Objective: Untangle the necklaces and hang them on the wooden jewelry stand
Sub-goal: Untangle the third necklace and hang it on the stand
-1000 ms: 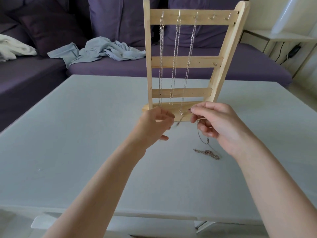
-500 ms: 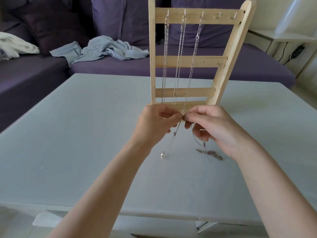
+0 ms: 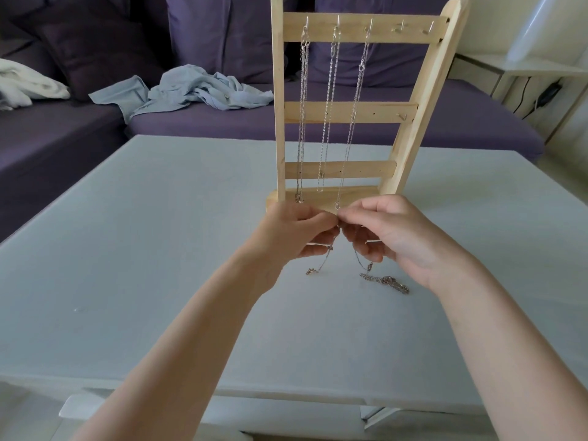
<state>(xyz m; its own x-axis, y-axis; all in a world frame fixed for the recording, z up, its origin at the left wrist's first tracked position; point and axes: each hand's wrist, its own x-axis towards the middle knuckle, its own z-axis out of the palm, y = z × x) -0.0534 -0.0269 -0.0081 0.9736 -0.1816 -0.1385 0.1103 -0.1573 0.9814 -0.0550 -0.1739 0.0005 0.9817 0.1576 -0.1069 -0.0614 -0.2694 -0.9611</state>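
Untangling is in hand: a thin chain necklace (image 3: 324,262) is pinched between the left hand (image 3: 294,232) and right hand (image 3: 386,232), fingertips together just before the wooden jewelry stand (image 3: 413,128). Three necklaces are already hung; next, a free top hook (image 3: 399,27) must probably be reached, the trailing chain end (image 3: 385,280) being lifted off the table (image 3: 159,249).

A single head-worn camera is looking forward and down across the table (image 3: 159,249), close above the person's forearms rising from the lower frame. It is facing the wooden jewelry stand (image 3: 346,109) at upper centre, with the purple sofa (image 3: 350,122) filling the background.
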